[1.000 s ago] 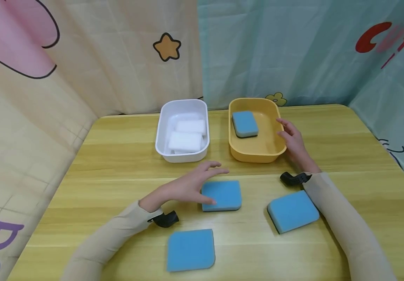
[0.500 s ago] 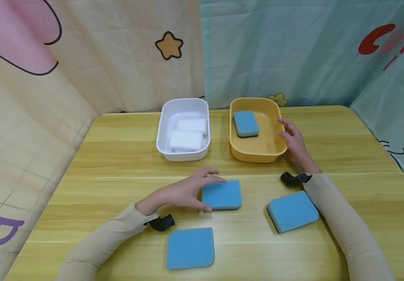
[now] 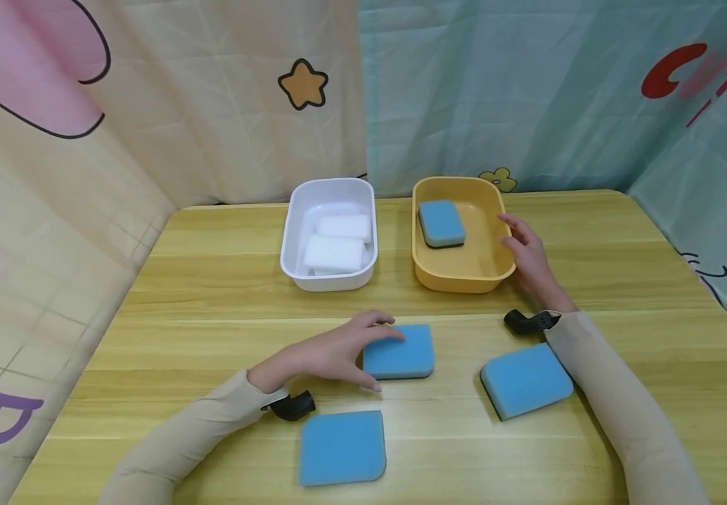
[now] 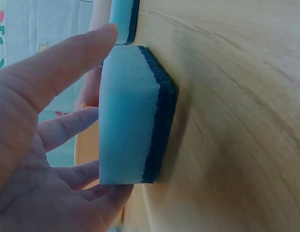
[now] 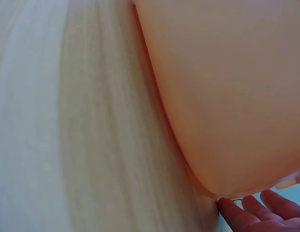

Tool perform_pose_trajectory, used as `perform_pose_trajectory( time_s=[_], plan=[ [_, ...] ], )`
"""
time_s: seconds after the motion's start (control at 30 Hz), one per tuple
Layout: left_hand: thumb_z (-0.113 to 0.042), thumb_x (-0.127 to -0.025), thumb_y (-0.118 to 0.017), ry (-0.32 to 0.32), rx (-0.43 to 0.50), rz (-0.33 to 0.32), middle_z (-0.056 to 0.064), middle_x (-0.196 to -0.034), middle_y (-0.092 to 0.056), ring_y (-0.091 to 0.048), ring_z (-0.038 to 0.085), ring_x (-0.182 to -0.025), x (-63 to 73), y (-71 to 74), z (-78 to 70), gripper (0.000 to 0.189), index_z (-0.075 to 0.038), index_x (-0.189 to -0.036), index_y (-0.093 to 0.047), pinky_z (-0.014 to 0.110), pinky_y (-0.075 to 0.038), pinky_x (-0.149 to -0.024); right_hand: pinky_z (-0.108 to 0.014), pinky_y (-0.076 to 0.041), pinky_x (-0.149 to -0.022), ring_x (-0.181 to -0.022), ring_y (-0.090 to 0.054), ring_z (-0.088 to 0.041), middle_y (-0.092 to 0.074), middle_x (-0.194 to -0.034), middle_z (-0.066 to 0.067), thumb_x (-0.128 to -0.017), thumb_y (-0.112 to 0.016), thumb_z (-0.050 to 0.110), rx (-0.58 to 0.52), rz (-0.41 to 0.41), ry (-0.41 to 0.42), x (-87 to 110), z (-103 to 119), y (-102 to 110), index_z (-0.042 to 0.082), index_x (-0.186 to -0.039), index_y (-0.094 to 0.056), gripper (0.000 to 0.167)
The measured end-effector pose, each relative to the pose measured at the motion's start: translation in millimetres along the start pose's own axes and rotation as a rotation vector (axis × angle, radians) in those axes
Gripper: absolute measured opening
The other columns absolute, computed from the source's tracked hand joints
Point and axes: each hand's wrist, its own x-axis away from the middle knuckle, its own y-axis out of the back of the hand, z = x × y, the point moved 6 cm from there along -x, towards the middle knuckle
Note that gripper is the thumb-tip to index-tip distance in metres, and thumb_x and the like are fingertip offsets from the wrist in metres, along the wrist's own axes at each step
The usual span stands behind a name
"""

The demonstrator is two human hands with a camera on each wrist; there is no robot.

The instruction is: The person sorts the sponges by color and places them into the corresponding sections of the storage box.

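Left hand [image 3: 332,348] pinches the middle blue sponge [image 3: 401,349] by its near-left edge, so it could slip; right hand [image 3: 528,252] rests open against the yellow tub [image 3: 464,277], which might slide.

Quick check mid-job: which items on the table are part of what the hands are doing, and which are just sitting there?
In use: left hand gripping the middle blue sponge; right hand against the yellow tub, one blue sponge inside.

Lying about: near sponge, right sponge, white tub with white sponges.
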Motion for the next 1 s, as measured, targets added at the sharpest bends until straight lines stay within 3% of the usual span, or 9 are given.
perform_pose_trajectory(
  time_s=[0.4, 1.0],
  plan=[
    [-0.025, -0.077, -0.077, -0.04, -0.063, -0.028, 0.006, -0.132, -0.04, -0.039, 0.017, -0.119, -2.3, -2.1, -0.6, 0.069, -0.02, -0.136, -0.044, 0.034, -0.041, -0.101, -0.008, -0.048, -0.078, -0.119, -0.039, -0.019, -0.028, -0.146, -0.015, -0.096, -0.04, 0.003, 0.014, -0.006, 0.012, 0.9, -0.2, 0.9, 0.011, -0.14, -0.041, 0.045],
    [-0.024, -0.08, -0.075, -0.063, -0.095, -0.046, 0.005, -0.128, -0.044, -0.041, 0.017, -0.116, -4.8, -3.2, -0.6, 0.061, -0.019, -0.134, -0.047, 0.031, -0.042, -0.099, -0.007, -0.048, -0.078, -0.127, -0.032, -0.026, -0.023, -0.151, -0.013, -0.096, -0.039, 0.003, 0.025, 0.003, -0.001, 1.1, -0.7, -0.3, 0.014, -0.141, -0.04, 0.046]
  ],
)
